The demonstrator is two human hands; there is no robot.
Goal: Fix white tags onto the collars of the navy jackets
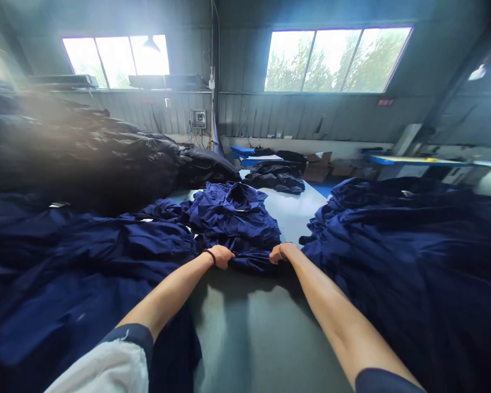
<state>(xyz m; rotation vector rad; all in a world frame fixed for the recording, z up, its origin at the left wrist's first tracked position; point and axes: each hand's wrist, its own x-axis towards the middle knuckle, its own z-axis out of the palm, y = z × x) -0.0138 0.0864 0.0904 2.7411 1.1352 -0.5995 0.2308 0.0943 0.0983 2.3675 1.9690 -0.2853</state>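
A navy blue garment with a round collar opening lies on the light table in front of me, its collar facing away. My left hand, with a dark beaded bracelet at the wrist, grips the near edge of this garment on its left side. Closed on the same edge at the right is my right hand, with a thin band round its wrist. Both arms are stretched forward. The fingertips are partly hidden in the cloth folds.
Heaps of navy garments lie close on the left and right. Behind the left heap rises a large pile of black garments. A smaller dark pile sits at the table's far end. Cardboard boxes stand beyond it.
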